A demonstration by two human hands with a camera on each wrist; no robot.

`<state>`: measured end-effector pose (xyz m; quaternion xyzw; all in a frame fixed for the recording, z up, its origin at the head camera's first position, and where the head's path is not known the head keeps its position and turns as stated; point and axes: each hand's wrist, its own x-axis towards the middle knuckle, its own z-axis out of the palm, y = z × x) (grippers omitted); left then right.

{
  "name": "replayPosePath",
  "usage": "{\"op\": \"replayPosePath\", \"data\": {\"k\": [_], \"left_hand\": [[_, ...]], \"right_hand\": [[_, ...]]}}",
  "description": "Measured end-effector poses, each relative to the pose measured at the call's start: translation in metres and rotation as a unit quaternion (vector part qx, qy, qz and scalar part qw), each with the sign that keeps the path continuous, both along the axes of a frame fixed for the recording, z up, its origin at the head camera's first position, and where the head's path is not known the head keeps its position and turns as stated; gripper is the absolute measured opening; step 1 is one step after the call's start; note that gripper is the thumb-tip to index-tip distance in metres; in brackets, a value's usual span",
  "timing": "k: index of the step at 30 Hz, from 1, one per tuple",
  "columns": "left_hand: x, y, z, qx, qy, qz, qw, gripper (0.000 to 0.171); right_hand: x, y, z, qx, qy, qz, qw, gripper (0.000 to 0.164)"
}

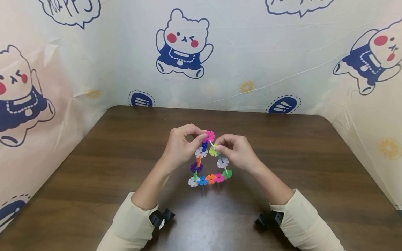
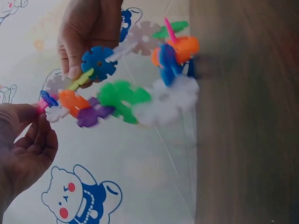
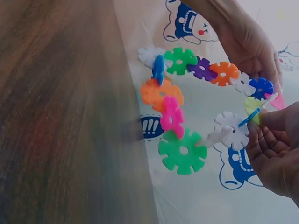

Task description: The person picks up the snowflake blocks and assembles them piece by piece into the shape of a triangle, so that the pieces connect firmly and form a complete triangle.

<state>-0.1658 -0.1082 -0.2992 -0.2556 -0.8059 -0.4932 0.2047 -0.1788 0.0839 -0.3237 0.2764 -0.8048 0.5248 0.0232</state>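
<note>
In the head view, a closed, roughly triangular chain of notched plastic snowflake discs hangs above the table between both hands. My left hand pinches the pink disc at the top corner between thumb and fingertips. On the other side my right hand pinches the yellow-green disc. A white disc, seen edge-on, joins these two. Down the left run blue, white, orange, purple and green discs, ending at a white corner disc. Blue, orange and pink discs form the bottom, meeting a green corner disc.
The brown wooden table lies below the hands. A pale sheet printed with cartoon bears hangs behind it and along its sides. Black straps with small devices sit at both wrists over cream sleeves.
</note>
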Motion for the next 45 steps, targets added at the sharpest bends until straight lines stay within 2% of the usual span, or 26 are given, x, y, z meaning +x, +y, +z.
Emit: {"op": "replayPosePath", "data": {"k": [7,15,24,29,34,36,40,45], "left_hand": [[-0.002,-0.001,-0.004,0.014,-0.008,0.013,0.9998,0.005],[-0.003,0.000,-0.008,0.026,-0.021,0.012,0.9994,0.009],[-0.003,-0.001,-0.013,0.029,-0.049,0.017,0.9982,0.019],[-0.003,-0.004,-0.021,0.006,-0.102,0.012,0.9946,0.017],[-0.004,-0.007,-0.027,-0.030,-0.169,-0.007,0.9851,0.014],[-0.005,-0.007,-0.028,-0.042,-0.183,-0.014,0.9821,0.011],[-0.005,-0.006,-0.029,-0.043,-0.184,-0.020,0.9817,0.008],[-0.004,-0.004,-0.029,-0.035,-0.165,-0.006,0.9856,0.008]], "right_hand": [[-0.003,0.002,0.000,0.004,-0.005,-0.001,1.000,0.006],[-0.004,0.005,-0.001,0.005,-0.025,0.004,1.000,0.007],[-0.006,0.016,0.003,-0.022,-0.032,-0.022,0.999,0.009],[-0.007,0.024,0.006,-0.034,-0.030,-0.048,0.998,0.011],[-0.011,0.030,0.007,-0.047,-0.030,-0.075,0.996,0.013],[-0.011,0.032,0.007,-0.057,-0.030,-0.083,0.994,0.014],[-0.012,0.034,0.008,-0.072,-0.032,-0.094,0.992,0.016],[-0.013,0.036,0.006,-0.075,-0.054,-0.096,0.991,0.020]]}}
